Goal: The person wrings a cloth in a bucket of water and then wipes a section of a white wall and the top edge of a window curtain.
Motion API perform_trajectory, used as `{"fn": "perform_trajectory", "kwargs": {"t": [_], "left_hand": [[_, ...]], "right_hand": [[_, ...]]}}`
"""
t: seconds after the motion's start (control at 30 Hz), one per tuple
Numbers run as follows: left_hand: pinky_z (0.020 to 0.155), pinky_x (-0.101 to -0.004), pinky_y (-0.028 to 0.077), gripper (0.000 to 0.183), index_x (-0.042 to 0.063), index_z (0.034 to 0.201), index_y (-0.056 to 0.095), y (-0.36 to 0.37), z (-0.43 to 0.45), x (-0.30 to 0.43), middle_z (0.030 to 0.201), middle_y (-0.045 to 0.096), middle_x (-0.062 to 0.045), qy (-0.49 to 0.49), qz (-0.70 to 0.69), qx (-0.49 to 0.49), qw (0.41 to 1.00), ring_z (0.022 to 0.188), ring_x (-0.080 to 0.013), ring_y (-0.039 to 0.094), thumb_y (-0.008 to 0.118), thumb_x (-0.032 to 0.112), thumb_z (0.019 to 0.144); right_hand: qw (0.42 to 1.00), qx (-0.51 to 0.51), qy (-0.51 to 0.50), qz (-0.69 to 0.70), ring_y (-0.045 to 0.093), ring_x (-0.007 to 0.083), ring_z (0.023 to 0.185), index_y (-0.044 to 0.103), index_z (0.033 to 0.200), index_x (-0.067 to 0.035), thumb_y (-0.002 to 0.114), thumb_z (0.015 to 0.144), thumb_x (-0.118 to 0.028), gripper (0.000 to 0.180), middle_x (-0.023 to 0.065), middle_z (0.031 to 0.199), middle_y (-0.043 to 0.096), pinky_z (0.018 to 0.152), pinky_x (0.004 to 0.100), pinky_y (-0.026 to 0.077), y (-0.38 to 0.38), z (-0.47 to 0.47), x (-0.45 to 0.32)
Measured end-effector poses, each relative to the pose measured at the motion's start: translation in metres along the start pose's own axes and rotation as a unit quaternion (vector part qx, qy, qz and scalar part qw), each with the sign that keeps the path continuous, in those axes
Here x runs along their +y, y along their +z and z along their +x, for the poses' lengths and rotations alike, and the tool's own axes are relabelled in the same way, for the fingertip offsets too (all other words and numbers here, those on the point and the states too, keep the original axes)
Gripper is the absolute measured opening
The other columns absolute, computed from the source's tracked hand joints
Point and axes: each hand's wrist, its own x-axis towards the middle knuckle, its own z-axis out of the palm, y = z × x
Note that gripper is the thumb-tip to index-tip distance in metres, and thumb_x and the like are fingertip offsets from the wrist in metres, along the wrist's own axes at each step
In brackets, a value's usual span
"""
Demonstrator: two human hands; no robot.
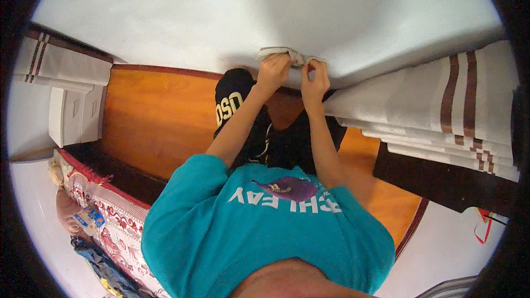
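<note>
A light, bunched piece of cloth (296,57) with a knot-like middle lies against the white wall ahead of me. My left hand (273,70) pinches its left part, with the fingers closed on the fabric. My right hand (314,78) grips the cloth just right of the bunched middle, thumb and forefinger together. Both arms reach forward from teal sleeves. What lies behind the cloth is hidden.
Striped curtains (397,95) hang close on the right, others (74,64) at the far left. A white cabinet (76,114) stands on the wooden floor (153,111) at left. Behind it, a patterned cover (118,223) bears clothing and a packet.
</note>
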Motion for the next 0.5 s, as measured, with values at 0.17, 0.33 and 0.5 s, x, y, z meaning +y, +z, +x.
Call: {"fn": "perform_trajectory", "kwargs": {"t": [0.17, 0.33, 0.5], "left_hand": [[0.057, -0.0426, 0.047, 0.011, -0.001, 0.079, 0.057, 0.005, -0.048, -0.014, 0.070, 0.060, -0.018, -0.119, 0.012, -0.107, 0.987, 0.062, -0.0354, 0.058, 0.067, 0.002, 0.083], [0.057, -0.0430, 0.045, 0.014, -0.003, 0.080, 0.055, -0.004, -0.037, -0.011, 0.071, 0.059, -0.022, -0.202, -0.034, -0.174, 0.963, 0.064, -0.0383, 0.058, 0.066, 0.003, 0.086], [0.059, -0.0427, 0.045, 0.015, -0.003, 0.079, 0.054, -0.006, -0.035, -0.006, 0.071, 0.059, -0.022, -0.224, -0.038, -0.180, 0.957, 0.065, -0.0396, 0.058, 0.064, 0.003, 0.087]], "right_hand": [[0.999, -0.043, 0.027, -0.018, 0.063, 0.0344, 0.082, 0.061, 0.098, -0.001, 0.068, 0.084, -0.003, 0.015, 0.0163, 0.094, 0.065, 0.074, 0.0410, 0.051, 0.012, -0.038, 0.034], [0.995, -0.059, 0.076, 0.007, 0.063, 0.0366, 0.089, 0.061, 0.102, -0.001, 0.066, 0.086, -0.004, 0.017, 0.0175, 0.099, 0.065, 0.079, 0.0414, 0.051, 0.016, -0.040, 0.032], [0.987, -0.114, 0.101, -0.049, 0.064, 0.0369, 0.093, 0.060, 0.103, -0.001, 0.069, 0.086, -0.011, 0.021, 0.0171, 0.103, 0.067, 0.080, 0.0434, 0.051, 0.016, -0.046, 0.041]]}}
